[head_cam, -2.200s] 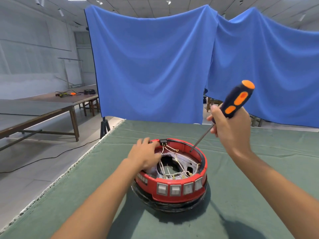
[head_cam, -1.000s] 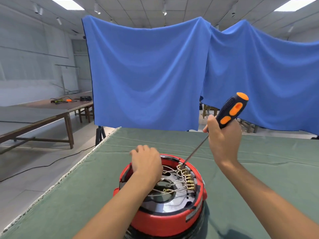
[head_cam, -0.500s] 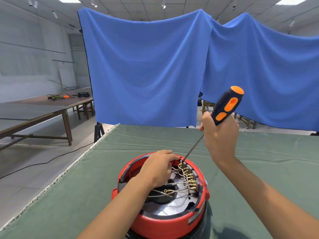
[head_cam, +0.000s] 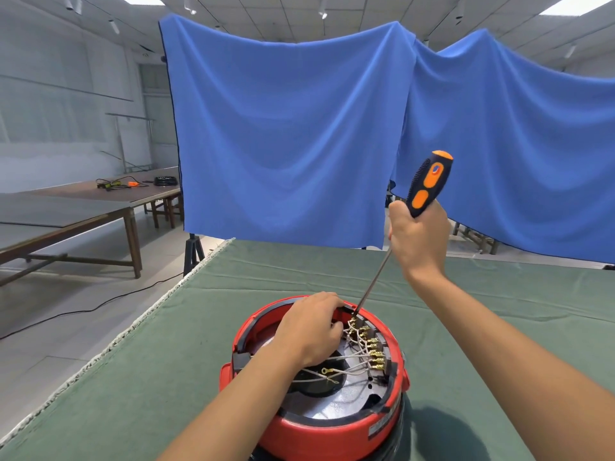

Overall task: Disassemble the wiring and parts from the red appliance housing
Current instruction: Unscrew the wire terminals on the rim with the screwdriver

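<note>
The round red appliance housing [head_cam: 319, 430] lies open side up on the green table cover [head_cam: 166, 377]. Inside it are a metal plate, white wires [head_cam: 346, 367] and a row of brass terminals [head_cam: 369, 344] along the right inner wall. My left hand [head_cam: 312, 327] rests over the housing's far rim with its fingers curled down among the wires by the terminals. My right hand [head_cam: 419, 234] grips a black and orange screwdriver [head_cam: 427, 184] above the housing. Its thin shaft slants down and its tip sits at the farthest terminal.
Blue cloth backdrops [head_cam: 286, 134] hang behind the table. A wooden bench [head_cam: 83, 207] with cables and tools stands at the left, across a grey floor with a black cable [head_cam: 100, 304]. The table's left edge [head_cam: 109, 341] runs close to the housing.
The housing has been turned and drawn closer to me. My left hand moved from its left rim to the terminals. The screwdriver stands more upright, its tip at the far terminal.
</note>
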